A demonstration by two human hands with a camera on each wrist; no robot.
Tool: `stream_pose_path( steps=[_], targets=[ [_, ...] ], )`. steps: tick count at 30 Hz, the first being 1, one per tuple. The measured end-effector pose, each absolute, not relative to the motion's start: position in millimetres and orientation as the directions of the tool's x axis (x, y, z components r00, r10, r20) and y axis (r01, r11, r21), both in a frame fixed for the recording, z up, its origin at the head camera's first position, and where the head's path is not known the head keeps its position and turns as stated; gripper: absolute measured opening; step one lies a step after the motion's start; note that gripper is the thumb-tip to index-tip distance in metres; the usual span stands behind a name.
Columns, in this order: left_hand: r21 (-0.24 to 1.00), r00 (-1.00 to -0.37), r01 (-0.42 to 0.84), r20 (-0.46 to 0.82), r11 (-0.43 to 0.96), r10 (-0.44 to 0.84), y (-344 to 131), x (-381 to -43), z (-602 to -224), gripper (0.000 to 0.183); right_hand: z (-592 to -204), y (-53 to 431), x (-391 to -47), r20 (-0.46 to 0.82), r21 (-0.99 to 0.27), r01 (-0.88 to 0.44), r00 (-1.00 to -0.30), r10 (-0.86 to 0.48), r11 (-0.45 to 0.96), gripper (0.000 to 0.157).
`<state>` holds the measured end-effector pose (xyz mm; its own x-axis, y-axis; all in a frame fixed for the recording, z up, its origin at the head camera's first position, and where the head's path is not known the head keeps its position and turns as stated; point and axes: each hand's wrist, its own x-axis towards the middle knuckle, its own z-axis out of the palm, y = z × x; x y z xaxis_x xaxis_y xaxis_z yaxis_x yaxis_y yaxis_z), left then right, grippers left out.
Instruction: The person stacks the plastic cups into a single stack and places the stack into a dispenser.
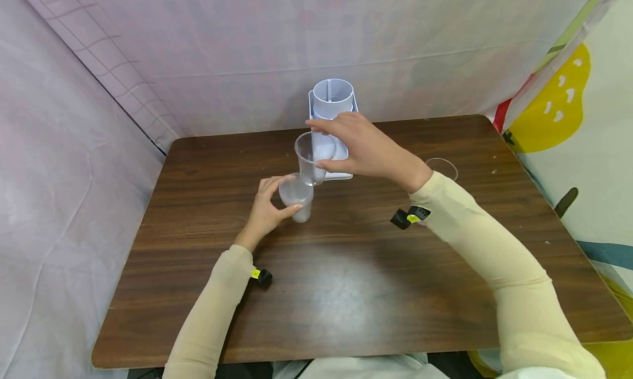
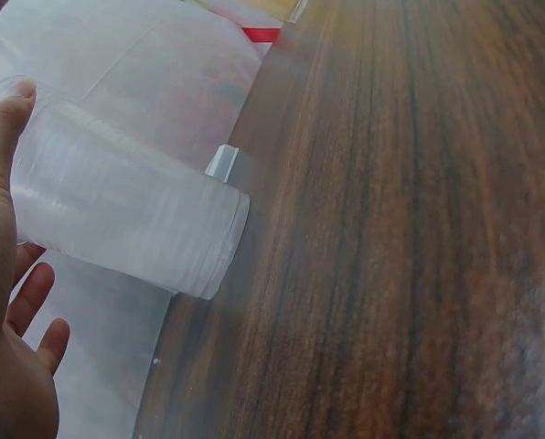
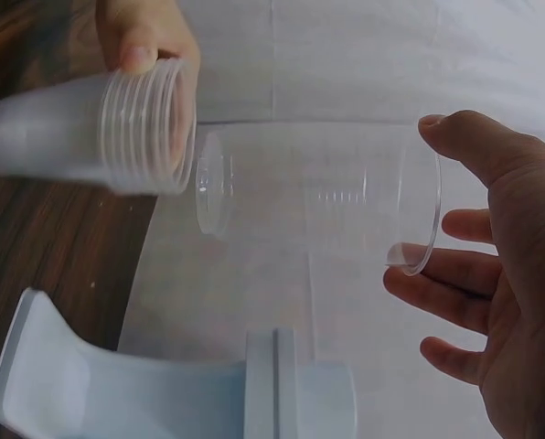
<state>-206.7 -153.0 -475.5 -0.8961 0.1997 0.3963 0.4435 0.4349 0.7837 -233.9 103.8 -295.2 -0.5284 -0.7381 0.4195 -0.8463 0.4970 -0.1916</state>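
Note:
My left hand [image 1: 265, 211] grips a stack of clear plastic cups [image 1: 301, 210] near the rim, thumb on one side and fingers on the other. Several nested rims show on the stack [image 3: 144, 128] in the right wrist view. Just above and to the right, my right hand [image 1: 363, 148] pinches a single clear plastic cup [image 1: 305, 158] by its rim. That cup [image 3: 300, 187] is upright, its base close over the mouth of the stack; whether they touch I cannot tell. Behind my right hand stands a white cup holder [image 1: 333, 99] with a round tube, partly hidden.
The brown wooden table [image 1: 346, 291] reaches to a pale curtain [image 1: 247, 49] at the back. A thin clear ring-shaped rim [image 1: 447, 162] shows on the table beyond my right wrist, mostly hidden by the forearm. Patterned cloth [image 1: 593, 165] hangs at the right.

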Motion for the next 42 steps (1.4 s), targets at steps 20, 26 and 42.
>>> stream_pose_path(
  steps=[20,26,42],
  targets=[
    [0.773,-0.886,0.463,0.411,0.434,0.214,-155.2,-206.4,-477.7,0.069,-314.2,69.7,-231.7,0.378,-0.164,-0.880,-0.474,-0.795,0.447,0.069],
    [0.780,-0.891,0.453,0.396,0.431,0.220,-157.2,-205.8,-476.9,0.068,-327.8,65.1,-231.4,0.354,-0.161,-0.876,-0.481,-0.802,0.454,0.068],
    [0.789,-0.898,0.440,0.382,0.429,0.219,-156.2,-203.9,-476.4,0.068,-354.4,58.6,-230.9,0.284,-0.177,-0.856,-0.516,-0.808,0.485,0.073]
  ],
)
